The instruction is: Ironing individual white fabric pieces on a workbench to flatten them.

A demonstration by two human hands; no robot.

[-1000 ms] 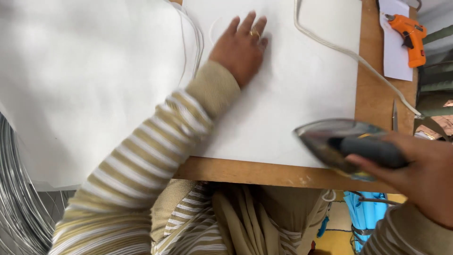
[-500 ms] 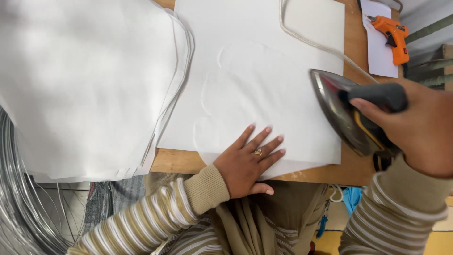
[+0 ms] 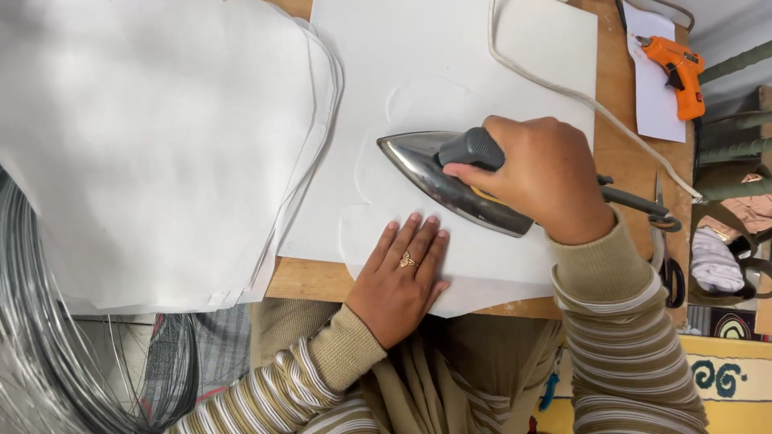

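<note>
Right hand (image 3: 540, 178): fingers wrapped tight round the dark grey handle of a polished metal clothes iron (image 3: 450, 181), soleplate down on the white fabric sheet (image 3: 450, 64), tip aimed at 9 o'clock, so its weight bears on the cloth.

Left hand (image 3: 400, 277): fingers spread flat, gold ring showing, pressed on the sheet's near edge at 7 o'clock of the iron, apparently to keep it from sliding.

White power cord (image 3: 555, 84): trails off toward 1 o'clock, away from the soleplate.

Stack of white sheets (image 3: 153, 153): 9 o'clock, overhanging the wooden table (image 3: 310, 280).

Orange glue gun (image 3: 677, 67): 2 o'clock, well apart, on paper.

Coiled silver wire (image 3: 36, 354): 8 o'clock, below the table.
</note>
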